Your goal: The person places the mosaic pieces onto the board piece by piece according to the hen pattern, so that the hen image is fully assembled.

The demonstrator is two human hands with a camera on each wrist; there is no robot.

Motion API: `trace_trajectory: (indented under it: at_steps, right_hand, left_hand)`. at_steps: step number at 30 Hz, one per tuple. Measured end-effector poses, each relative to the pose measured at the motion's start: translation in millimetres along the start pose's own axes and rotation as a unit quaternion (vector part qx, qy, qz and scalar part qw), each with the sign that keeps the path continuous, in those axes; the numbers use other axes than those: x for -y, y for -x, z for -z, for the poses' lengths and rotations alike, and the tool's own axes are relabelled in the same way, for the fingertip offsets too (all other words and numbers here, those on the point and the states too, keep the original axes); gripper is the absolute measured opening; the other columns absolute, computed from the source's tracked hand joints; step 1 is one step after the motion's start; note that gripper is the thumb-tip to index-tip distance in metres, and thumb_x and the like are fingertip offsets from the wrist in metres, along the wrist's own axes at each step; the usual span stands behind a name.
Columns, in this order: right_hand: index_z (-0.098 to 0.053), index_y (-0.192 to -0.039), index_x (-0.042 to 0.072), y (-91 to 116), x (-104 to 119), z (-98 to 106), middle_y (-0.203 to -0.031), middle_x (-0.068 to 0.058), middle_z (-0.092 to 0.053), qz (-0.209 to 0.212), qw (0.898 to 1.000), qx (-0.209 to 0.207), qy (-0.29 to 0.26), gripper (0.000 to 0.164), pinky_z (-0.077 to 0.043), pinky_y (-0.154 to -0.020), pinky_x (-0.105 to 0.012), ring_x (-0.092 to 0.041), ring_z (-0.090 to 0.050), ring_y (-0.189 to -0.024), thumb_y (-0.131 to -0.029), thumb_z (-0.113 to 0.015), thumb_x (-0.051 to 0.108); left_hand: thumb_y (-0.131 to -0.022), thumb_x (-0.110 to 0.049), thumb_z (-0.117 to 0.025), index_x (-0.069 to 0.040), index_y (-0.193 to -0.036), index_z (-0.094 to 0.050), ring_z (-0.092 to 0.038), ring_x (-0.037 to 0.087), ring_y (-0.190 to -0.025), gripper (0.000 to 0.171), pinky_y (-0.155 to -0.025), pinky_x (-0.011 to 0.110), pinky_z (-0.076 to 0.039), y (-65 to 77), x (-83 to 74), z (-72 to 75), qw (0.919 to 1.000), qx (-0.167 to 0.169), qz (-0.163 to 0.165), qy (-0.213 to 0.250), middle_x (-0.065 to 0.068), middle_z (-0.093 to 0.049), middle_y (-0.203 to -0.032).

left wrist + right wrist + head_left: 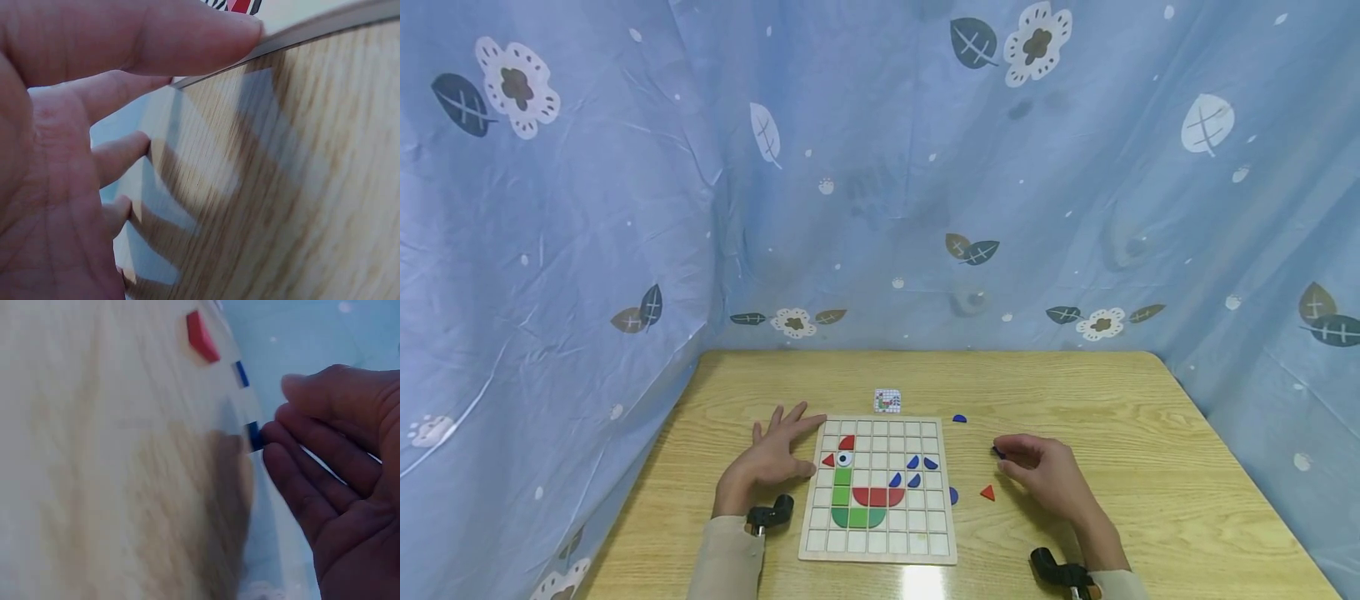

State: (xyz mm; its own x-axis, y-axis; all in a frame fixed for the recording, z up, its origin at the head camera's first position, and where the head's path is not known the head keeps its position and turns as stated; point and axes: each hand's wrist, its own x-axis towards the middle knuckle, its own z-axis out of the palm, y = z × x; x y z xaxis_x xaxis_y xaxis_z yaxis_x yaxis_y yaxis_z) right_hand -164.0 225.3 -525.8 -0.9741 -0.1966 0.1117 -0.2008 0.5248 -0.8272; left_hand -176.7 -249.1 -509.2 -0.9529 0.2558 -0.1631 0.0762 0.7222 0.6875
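Note:
My left hand (775, 454) spreads its fingers over the left side of a square wooden grid board (816, 544). In the left wrist view its thumb (206, 37) rests at the board's edge. To the right of the board, my right hand (1048, 475) reaches down to a small dark blue piece (997, 452). The right wrist view has fingertips touching this blue piece (254, 436), while the thumb (303, 387) stands apart from it. A red triangle (988, 492) lies on the table between that hand and the board.
On the board, green, red and blue pieces and an eye tile (844, 459) form a bird-like figure. Blue half-circles lie off its upper right corner (959, 418) and against its right edge (954, 496). A small pattern card (887, 401) lies behind the board, and a blue curtain (865, 183) surrounds the table.

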Motion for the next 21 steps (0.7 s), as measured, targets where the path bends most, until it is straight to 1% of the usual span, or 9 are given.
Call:
trace_trajectory:
  at_steps: [3,6,8,10,13,16,20,21]
  right_hand:
    - [-0.081,-0.123,0.004,3.0,3.3,0.4,-0.119,-0.011,-0.083,0.007,1.000,0.000,-0.001,0.029,-0.064,-0.090,-0.022,-0.023,-0.082,-0.107,-0.094,-0.084,0.003]
    - [-0.082,-0.122,0.006,-0.9,4.2,0.6,-0.118,-0.009,-0.084,0.026,0.999,-0.009,0.025,0.029,-0.064,-0.091,-0.026,-0.027,-0.082,-0.108,-0.094,-0.084,0.002]
    - [-0.082,-0.122,0.007,-6.5,3.3,0.7,-0.118,-0.007,-0.084,0.037,0.999,-0.006,0.039,0.029,-0.065,-0.093,-0.029,-0.028,-0.082,-0.109,-0.093,-0.084,0.001]
    - [-0.082,-0.122,0.009,-12.3,1.2,0.8,-0.119,-0.004,-0.084,0.047,0.998,0.013,0.049,0.030,-0.065,-0.095,-0.031,-0.027,-0.081,-0.111,-0.094,-0.083,0.001]
    - [-0.082,-0.123,0.010,-18.7,-2.0,1.1,-0.121,-0.004,-0.083,0.055,0.996,0.053,0.038,0.030,-0.064,-0.098,-0.033,-0.026,-0.080,-0.114,-0.095,-0.079,-0.001]
    - [-0.083,-0.121,0.013,-19.9,-4.6,2.9,-0.119,-0.001,-0.083,0.057,0.995,0.073,0.047,0.030,-0.064,-0.098,-0.031,-0.023,-0.080,-0.115,-0.095,-0.076,-0.003]
    - [-0.084,-0.117,0.016,-12.3,-5.6,7.7,-0.117,0.002,-0.083,0.047,0.995,0.060,0.065,0.033,-0.064,-0.097,-0.028,-0.019,-0.079,-0.115,-0.094,-0.075,-0.006]
    - [-0.084,-0.116,0.015,-9.2,-5.5,9.5,-0.116,0.001,-0.083,0.046,0.995,0.059,0.064,0.033,-0.064,-0.096,-0.028,-0.019,-0.079,-0.114,-0.093,-0.075,-0.006]
  left_hand:
    - [-0.083,-0.006,-0.088,-0.022,-0.162,-0.056,0.008,0.055,-0.167,0.087,-0.125,0.081,0.017,-0.1,0.4,-0.3,1.0000,0.000,0.003,0.000,0.021,-0.019,-0.183]
    - [-0.083,-0.006,-0.087,-0.022,-0.162,-0.056,0.008,0.055,-0.168,0.087,-0.125,0.080,0.017,-0.8,1.4,-1.0,1.0000,0.000,0.004,-0.001,0.020,-0.019,-0.183]
    - [-0.083,-0.006,-0.087,-0.022,-0.162,-0.056,0.008,0.054,-0.168,0.087,-0.125,0.080,0.017,-1.3,2.1,-1.6,1.0000,0.001,0.005,-0.001,0.020,-0.019,-0.183]
    - [-0.083,-0.006,-0.087,-0.022,-0.163,-0.055,0.008,0.054,-0.168,0.087,-0.126,0.079,0.017,-1.5,2.7,-1.9,1.0000,0.002,0.006,-0.002,0.019,-0.019,-0.183]
    - [-0.083,-0.006,-0.087,-0.022,-0.163,-0.055,0.009,0.054,-0.168,0.087,-0.125,0.079,0.018,-1.4,2.9,-1.6,1.0000,0.003,0.004,-0.002,0.019,-0.018,-0.183]
    - [-0.084,-0.007,-0.087,-0.022,-0.163,-0.054,0.009,0.054,-0.168,0.087,-0.125,0.080,0.018,-1.3,2.6,-0.7,1.0000,0.004,0.002,-0.003,0.020,-0.018,-0.183]
    - [-0.085,-0.008,-0.086,-0.022,-0.164,-0.054,0.009,0.055,-0.168,0.086,-0.125,0.080,0.018,-1.5,1.9,0.1,1.0000,0.007,0.001,-0.006,0.020,-0.017,-0.183]
    - [-0.085,-0.008,-0.086,-0.022,-0.164,-0.054,0.009,0.055,-0.168,0.086,-0.125,0.080,0.018,-1.4,1.8,0.2,1.0000,0.007,0.001,-0.007,0.019,-0.017,-0.183]
